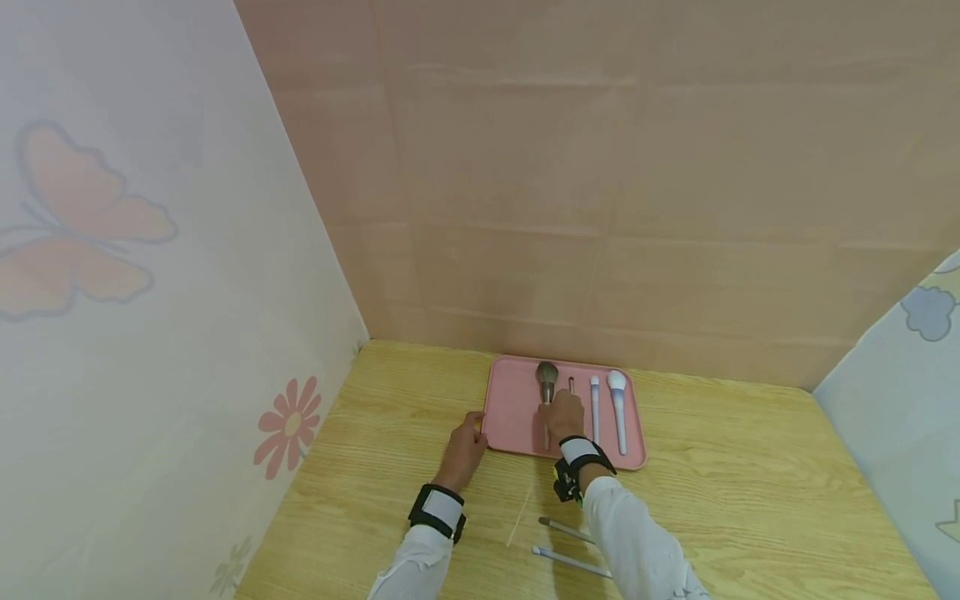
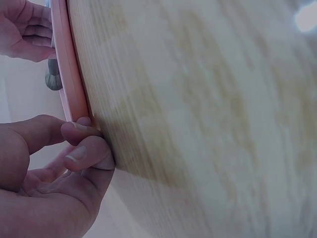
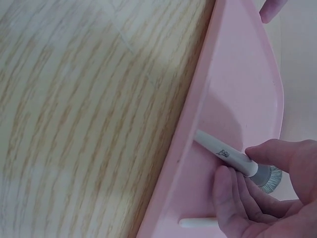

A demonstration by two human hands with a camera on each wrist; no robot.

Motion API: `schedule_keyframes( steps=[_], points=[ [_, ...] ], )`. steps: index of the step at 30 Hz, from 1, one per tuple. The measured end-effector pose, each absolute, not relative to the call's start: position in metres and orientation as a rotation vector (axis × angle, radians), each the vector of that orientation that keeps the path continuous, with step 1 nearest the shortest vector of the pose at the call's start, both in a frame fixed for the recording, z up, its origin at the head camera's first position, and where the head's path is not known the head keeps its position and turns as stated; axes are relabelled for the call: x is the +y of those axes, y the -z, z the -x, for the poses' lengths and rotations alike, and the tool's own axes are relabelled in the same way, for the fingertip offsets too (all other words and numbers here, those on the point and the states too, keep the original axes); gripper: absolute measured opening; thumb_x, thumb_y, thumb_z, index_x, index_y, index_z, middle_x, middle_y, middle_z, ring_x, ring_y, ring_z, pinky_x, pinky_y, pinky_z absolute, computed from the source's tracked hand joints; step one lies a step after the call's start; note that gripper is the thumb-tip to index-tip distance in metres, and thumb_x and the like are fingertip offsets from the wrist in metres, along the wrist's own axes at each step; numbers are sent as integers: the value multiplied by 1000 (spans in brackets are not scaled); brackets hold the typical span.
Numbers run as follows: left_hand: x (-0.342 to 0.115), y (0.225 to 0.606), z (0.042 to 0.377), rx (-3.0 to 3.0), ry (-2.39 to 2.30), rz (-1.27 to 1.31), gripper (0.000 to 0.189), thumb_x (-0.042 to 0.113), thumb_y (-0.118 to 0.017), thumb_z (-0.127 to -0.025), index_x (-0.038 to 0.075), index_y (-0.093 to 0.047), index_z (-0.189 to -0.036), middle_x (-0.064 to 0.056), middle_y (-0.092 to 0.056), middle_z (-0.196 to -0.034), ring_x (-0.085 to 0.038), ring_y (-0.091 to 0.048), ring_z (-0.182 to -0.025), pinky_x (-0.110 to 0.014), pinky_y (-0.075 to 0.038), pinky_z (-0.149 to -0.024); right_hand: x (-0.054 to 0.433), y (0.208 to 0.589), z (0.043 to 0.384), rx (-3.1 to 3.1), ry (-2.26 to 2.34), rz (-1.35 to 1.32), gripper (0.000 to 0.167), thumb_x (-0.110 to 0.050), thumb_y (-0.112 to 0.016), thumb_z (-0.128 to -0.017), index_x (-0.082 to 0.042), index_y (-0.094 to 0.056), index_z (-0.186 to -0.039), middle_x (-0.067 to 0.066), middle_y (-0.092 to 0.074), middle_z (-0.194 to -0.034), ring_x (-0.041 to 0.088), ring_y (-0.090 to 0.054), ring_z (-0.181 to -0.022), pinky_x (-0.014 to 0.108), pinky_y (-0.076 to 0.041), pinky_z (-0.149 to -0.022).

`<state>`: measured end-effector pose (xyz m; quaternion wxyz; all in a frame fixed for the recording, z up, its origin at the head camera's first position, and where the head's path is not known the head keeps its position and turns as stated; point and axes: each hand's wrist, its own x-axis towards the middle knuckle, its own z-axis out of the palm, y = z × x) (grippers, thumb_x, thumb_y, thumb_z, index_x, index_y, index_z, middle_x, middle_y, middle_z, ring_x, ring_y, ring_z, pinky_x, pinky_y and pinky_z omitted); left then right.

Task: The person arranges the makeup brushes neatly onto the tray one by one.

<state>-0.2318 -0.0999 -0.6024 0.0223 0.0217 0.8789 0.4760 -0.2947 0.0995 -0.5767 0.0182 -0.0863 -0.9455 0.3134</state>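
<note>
1. The right hand [image 1: 564,414] pinches the dark-bristled brush [image 1: 547,372] between thumb and fingers, its handle end at the tray's near edge.
2. The left hand [image 1: 463,450], fingers curled, grips the left rim of the pink tray [image 1: 510,410] on the desk [image 1: 750,483].
3. Right of that brush lie a slim brush [image 1: 572,384], partly hidden, and two white-tipped brushes [image 1: 618,412].
4. Two more brushes [image 1: 568,561] lie on the desk, near the right sleeve [image 1: 633,533].
</note>
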Motion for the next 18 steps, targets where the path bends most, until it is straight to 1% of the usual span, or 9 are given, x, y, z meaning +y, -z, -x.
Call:
schedule_keyframes(
  steps=[9,18],
  points=[
    [-100,602,231,2711,-1468,-59,42,3,-55,-97,-1,-50,-138,0,-50,-69,-11,-42,-57,-23,-34,-51,99,576,294,-2943,-1018,258,30,-8,-63,-85,-6,-50,-58,2,-44,-53,16,-42,-50,28,-33,-45],
    [-100,603,232,2713,-1465,-58,41,2,-56,-96,-1,-50,-137,0,-50,-69,-11,-42,-56,-23,-34,-50,99,575,293,-2949,-1029,251,29,-9,-63,-87,-4,-51,-61,1,-43,-53,15,-42,-49,27,-32,-44]
  ],
)
